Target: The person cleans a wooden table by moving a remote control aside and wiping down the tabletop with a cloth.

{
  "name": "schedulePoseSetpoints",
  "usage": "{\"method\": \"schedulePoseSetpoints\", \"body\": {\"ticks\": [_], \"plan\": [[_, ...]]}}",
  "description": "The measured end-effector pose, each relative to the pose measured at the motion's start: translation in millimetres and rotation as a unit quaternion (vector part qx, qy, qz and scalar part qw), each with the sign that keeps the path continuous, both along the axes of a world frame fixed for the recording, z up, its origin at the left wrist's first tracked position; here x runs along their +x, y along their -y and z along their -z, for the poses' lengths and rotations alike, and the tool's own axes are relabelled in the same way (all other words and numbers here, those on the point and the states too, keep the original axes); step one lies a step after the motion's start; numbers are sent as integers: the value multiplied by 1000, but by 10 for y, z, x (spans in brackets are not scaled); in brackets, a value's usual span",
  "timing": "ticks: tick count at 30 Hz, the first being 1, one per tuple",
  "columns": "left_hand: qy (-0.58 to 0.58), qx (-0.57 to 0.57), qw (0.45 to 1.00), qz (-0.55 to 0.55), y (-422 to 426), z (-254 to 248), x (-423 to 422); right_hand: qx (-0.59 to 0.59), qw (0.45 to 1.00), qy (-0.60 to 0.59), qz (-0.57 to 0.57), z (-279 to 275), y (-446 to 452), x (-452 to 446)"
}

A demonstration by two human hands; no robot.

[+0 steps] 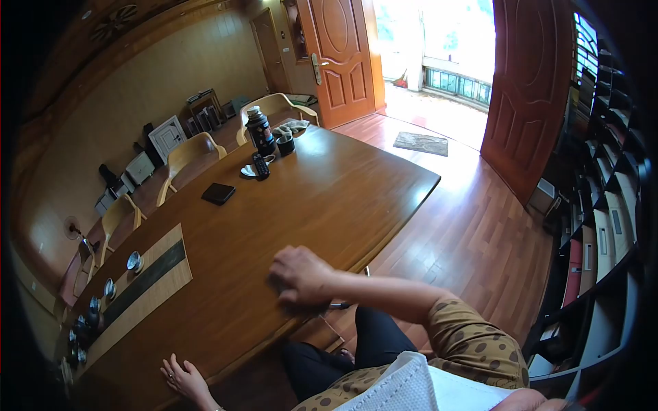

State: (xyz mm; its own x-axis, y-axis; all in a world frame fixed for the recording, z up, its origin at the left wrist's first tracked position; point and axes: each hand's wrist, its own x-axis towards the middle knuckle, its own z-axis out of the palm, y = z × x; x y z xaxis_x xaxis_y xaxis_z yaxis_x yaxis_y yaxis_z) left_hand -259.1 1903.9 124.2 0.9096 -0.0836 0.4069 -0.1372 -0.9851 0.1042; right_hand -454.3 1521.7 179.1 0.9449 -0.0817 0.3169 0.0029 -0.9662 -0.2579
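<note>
My left hand point(183, 377) rests near the lower left edge of the brown wooden table point(315, 198), fingers spread, a ring on one finger. Blurred by motion, my right hand point(301, 275) is over the near side of the table with its fingers curled. A dark smear shows around it, and what it holds, if anything, cannot be made out. Beyond it lies a black flat object point(218, 193). A remote control point(260, 165), a dark flask point(261, 131), a black cup point(285, 144) and a cloth point(290, 128) are farther back.
A bamboo-coloured mat point(177, 274) with a dark stripe runs along the left, with a small bowl point(134, 261) and several cups. Chairs point(188, 157) line the far side. An open door point(346, 58) and floor mat point(421, 143) are ahead; shelves point(603, 226) stand right.
</note>
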Motion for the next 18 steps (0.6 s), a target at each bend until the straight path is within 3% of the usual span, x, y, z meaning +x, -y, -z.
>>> {"method": "schedulePoseSetpoints", "body": {"ticks": [1,5,9,11,12,13,15,16,18], "plan": [[-3,-6,1000,3,-14,6,12,-35,990,129,-44,315,-243,146],[3,-11,1000,-10,-31,17,33,-34,989,-13,-145,262,-695,211],[-10,-36,999,-17,-7,-7,1,-67,990,28,-117,324,-3,82],[-14,-42,999,-13,-13,23,-3,-108,991,74,-9,221,557,-209],[8,-44,999,-11,3,26,-30,-62,994,9,93,142,871,-318],[6,-46,999,-15,14,8,-42,-26,978,-59,196,63,1185,-427],[0,-51,998,-21,54,-13,-65,-96,937,7,336,195,1899,-779],[18,-48,998,-25,73,-3,-74,-49,916,-22,398,146,2147,-977],[25,-48,998,-19,81,7,-75,-75,867,-33,491,403,2800,-1176]]}}
